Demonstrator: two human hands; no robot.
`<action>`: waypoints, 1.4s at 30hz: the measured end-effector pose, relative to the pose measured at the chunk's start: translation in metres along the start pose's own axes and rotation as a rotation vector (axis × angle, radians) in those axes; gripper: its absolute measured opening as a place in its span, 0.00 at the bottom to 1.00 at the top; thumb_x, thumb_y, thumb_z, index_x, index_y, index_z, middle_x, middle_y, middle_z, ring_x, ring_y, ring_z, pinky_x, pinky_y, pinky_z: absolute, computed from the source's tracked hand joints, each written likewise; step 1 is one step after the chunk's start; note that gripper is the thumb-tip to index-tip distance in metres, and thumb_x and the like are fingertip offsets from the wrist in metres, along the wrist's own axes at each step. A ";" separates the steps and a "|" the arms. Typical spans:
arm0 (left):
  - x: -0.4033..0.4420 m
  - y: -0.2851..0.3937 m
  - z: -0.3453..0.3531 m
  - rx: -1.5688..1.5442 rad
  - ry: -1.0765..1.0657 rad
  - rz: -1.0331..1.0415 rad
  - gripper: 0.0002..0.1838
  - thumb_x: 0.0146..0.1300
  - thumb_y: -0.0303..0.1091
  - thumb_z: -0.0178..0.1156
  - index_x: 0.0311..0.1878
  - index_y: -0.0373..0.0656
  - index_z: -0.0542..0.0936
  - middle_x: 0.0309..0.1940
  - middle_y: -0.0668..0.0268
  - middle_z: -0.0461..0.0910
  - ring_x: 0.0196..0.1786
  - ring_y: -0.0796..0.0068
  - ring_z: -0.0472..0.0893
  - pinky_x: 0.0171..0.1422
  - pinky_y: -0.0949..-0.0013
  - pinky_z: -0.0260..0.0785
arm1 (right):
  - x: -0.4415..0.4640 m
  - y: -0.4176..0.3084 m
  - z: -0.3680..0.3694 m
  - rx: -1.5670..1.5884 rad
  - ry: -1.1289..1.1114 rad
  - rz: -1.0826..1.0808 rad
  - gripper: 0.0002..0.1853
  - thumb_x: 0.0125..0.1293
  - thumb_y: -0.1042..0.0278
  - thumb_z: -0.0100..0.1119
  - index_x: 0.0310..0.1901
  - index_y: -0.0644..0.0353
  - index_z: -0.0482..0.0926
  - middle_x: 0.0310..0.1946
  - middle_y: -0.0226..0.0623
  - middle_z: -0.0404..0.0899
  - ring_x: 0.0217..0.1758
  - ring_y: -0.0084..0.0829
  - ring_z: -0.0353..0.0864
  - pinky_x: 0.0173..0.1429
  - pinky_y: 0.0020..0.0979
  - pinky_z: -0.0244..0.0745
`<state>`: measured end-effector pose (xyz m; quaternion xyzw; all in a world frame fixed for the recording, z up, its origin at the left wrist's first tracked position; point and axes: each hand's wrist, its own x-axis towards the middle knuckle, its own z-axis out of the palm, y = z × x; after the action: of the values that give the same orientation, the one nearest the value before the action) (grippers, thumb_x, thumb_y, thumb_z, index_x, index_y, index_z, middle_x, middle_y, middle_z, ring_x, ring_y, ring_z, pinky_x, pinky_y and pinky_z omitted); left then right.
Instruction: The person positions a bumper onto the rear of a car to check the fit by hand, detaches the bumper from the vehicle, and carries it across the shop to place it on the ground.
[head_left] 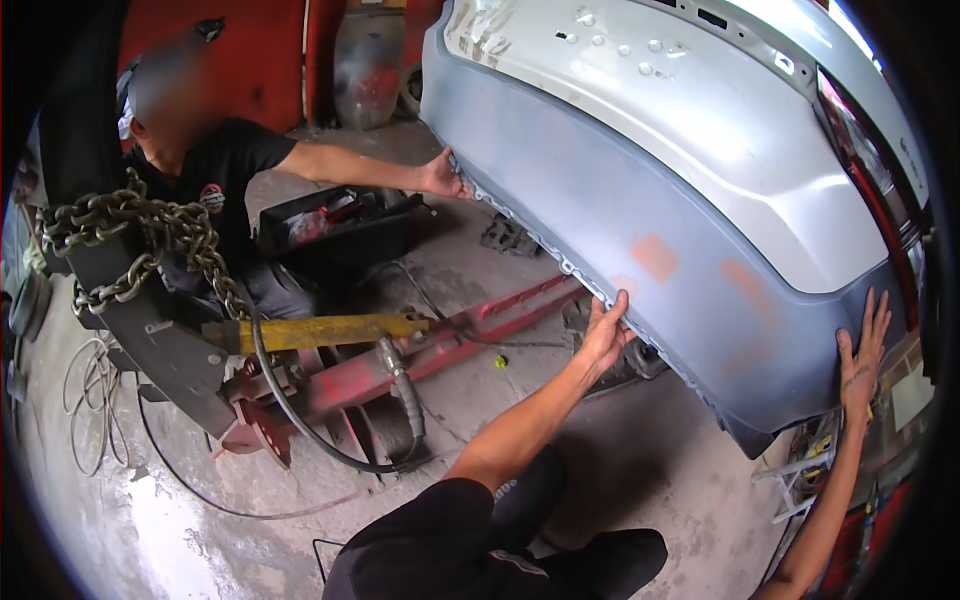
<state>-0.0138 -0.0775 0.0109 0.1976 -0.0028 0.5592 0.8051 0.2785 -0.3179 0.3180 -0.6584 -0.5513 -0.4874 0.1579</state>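
A large grey bumper panel (600,200) with orange patches hangs tilted against the silver tailgate of a car. My left hand (605,338) grips its lower edge, the thumb on the outer face and the other fingers partly hidden beneath. Near the right corner of the panel, my right hand (864,355) lies against the surface with its fingers spread. A co-worker's hand (443,175) touches the far left end of the same edge.
The co-worker (225,165) crouches at the left behind a black frame (150,320) wrapped in a heavy chain (130,222). A red beam (350,380), a yellow bar (320,332) and hoses cross the floor. Behind stands a black bin (330,250); a metal stand (805,470) is lower right.
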 end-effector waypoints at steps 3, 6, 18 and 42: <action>0.004 -0.005 -0.002 0.009 0.006 0.003 0.36 0.70 0.52 0.67 0.72 0.55 0.58 0.64 0.63 0.73 0.61 0.60 0.81 0.60 0.48 0.80 | 0.000 0.001 0.002 0.009 0.012 -0.002 0.44 0.72 0.32 0.51 0.84 0.38 0.52 0.87 0.32 0.41 0.88 0.52 0.37 0.83 0.67 0.34; 0.006 -0.010 -0.005 0.024 0.026 -0.012 0.37 0.71 0.54 0.66 0.72 0.55 0.58 0.64 0.63 0.74 0.60 0.62 0.82 0.58 0.50 0.80 | 0.000 0.005 0.006 0.006 0.033 -0.025 0.44 0.72 0.32 0.51 0.84 0.38 0.52 0.87 0.31 0.40 0.88 0.52 0.36 0.82 0.68 0.34; 0.021 -0.020 -0.008 0.044 0.065 -0.081 0.39 0.70 0.56 0.65 0.75 0.57 0.57 0.66 0.64 0.74 0.59 0.60 0.82 0.57 0.46 0.80 | -0.001 0.000 0.002 0.004 -0.010 0.035 0.44 0.71 0.34 0.54 0.83 0.36 0.52 0.87 0.30 0.39 0.88 0.52 0.36 0.81 0.72 0.35; -0.008 0.009 0.006 0.155 -0.028 -0.050 0.32 0.74 0.54 0.61 0.73 0.50 0.64 0.68 0.62 0.73 0.70 0.57 0.74 0.67 0.43 0.74 | 0.006 -0.010 -0.009 0.079 0.021 0.003 0.44 0.67 0.41 0.63 0.81 0.40 0.59 0.85 0.45 0.47 0.85 0.61 0.45 0.80 0.66 0.46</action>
<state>-0.0241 -0.0836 0.0174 0.2671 0.0339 0.5345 0.8011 0.2649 -0.3177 0.3240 -0.6472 -0.5675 -0.4720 0.1905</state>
